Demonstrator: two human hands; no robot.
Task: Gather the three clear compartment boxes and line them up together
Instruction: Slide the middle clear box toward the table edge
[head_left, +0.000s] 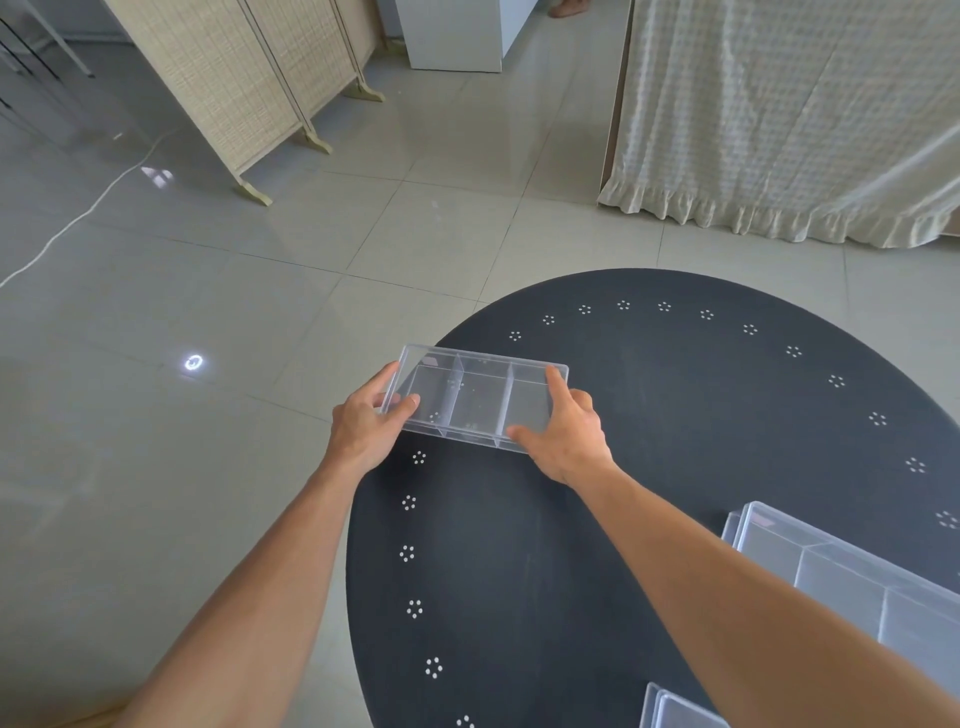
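A clear three-compartment box (475, 397) is at the far left edge of the round black table (675, 415). My left hand (363, 426) grips its left end, thumb on top. My right hand (563, 431) grips its right end, forefinger along the side wall. Whether the box rests on the table or is lifted I cannot tell. A second clear compartment box (841, 582) lies at the right, partly behind my right forearm. The corner of a third clear box (670, 709) shows at the bottom edge.
The table's cloth has a ring of small white dot clusters (410, 553) near its rim. Grey tiled floor (208, 312) surrounds it. A folding woven screen (244, 78) stands at the far left and a cream curtain (779, 119) hangs at the far right.
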